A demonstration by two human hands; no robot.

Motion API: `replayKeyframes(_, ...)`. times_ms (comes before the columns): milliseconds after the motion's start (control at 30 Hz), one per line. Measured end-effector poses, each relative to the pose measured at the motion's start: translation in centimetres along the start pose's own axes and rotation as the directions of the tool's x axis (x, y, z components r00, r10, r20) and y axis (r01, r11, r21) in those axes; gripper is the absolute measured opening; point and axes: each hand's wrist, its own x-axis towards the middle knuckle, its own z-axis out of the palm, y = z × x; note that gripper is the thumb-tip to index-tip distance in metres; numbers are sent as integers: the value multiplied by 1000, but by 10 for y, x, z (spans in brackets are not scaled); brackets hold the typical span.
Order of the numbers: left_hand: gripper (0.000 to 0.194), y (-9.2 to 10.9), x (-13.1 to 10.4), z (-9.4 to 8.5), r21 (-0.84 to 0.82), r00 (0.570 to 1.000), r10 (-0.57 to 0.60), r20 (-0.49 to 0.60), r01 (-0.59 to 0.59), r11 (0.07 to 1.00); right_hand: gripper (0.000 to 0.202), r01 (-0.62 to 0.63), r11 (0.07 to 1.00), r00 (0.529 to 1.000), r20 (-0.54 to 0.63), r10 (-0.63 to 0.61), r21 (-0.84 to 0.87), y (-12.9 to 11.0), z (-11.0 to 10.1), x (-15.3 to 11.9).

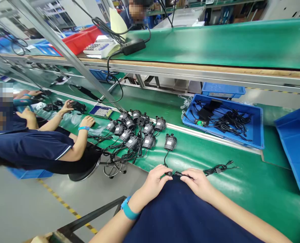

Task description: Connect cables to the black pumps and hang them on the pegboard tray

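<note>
My left hand, with a blue band at the wrist, pinches a round black cable connector. Its cable runs up to a single black pump-like unit with a white label. Facing it, a second black connector is held in my right hand; a small gap separates the two ends. Just beyond my right hand a bundled black cable lies on the green mat. Several similar black units with tangled cables stand grouped to the left.
A blue bin holds black cables and adapters behind the mat; another blue bin stands at the right. Co-workers sit at the left and behind the raised green shelf. A metal post slants across the left.
</note>
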Motion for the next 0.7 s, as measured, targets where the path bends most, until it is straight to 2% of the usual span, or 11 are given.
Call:
replayKeyframes(133, 14, 1, 1, -4, 73, 996, 21, 82, -27, 997, 42, -23, 998, 993, 118, 30, -52, -10, -6, 6)
replayKeyframes(267, 22, 6, 2, -7, 271, 974, 21, 224, -83, 959, 44, -135, 985, 952, 262, 159, -109, -13, -9, 9)
replayKeyframes(433, 28, 9, 7, -4, 437, 947, 51, 318, -194, 878, 45, -249, 954, 911, 294, 290, -168, -7, -8, 8)
replayKeyframes(500, 27, 9, 11, -3, 426, 938, 45, 345, -199, 883, 46, -231, 957, 918, 287, 274, -175, -3, -7, 5)
replayKeyframes(633, 23, 13, 19, -3, 326, 920, 50, 389, -189, 926, 49, -92, 969, 959, 243, 148, -229, 7, -4, -2)
replayKeyframes(700, 21, 14, 22, -1, 360, 923, 70, 378, -216, 908, 51, -64, 973, 975, 194, 108, -220, 13, -1, -5)
